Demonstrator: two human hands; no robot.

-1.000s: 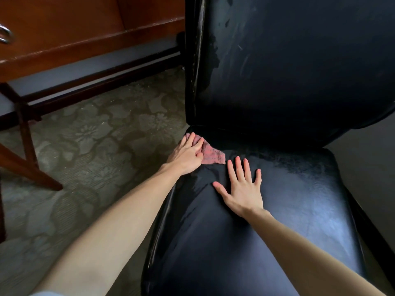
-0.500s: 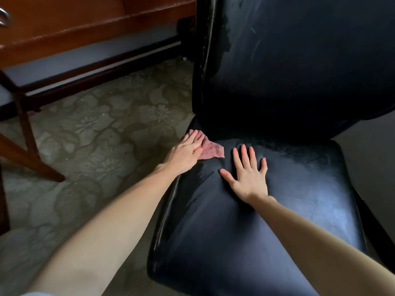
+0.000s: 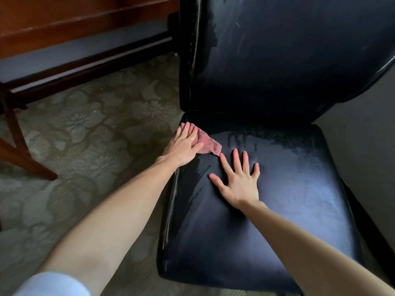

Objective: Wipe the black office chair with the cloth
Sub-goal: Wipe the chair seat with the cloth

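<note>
The black office chair [image 3: 277, 199] fills the right half of the view, its shiny seat below and its tall backrest above. A pink cloth [image 3: 208, 143] lies on the seat's back left corner. My left hand [image 3: 183, 146] presses flat on the cloth with straight fingers, partly covering it. My right hand [image 3: 237, 178] rests flat on the seat's middle with fingers spread, its fingertips just beside the cloth's right edge. Wet streaks show on the seat's left side.
A floral patterned carpet [image 3: 89, 135] covers the floor to the left. Dark wooden furniture [image 3: 64, 24] with legs and rails stands at the back left, close to the chair's backrest. A plain grey surface [image 3: 367, 129] lies right of the chair.
The view has shifted so the chair sits lower and further right. Both hands stay flat in nearly the same places on the seat, the left one still on the cloth.
</note>
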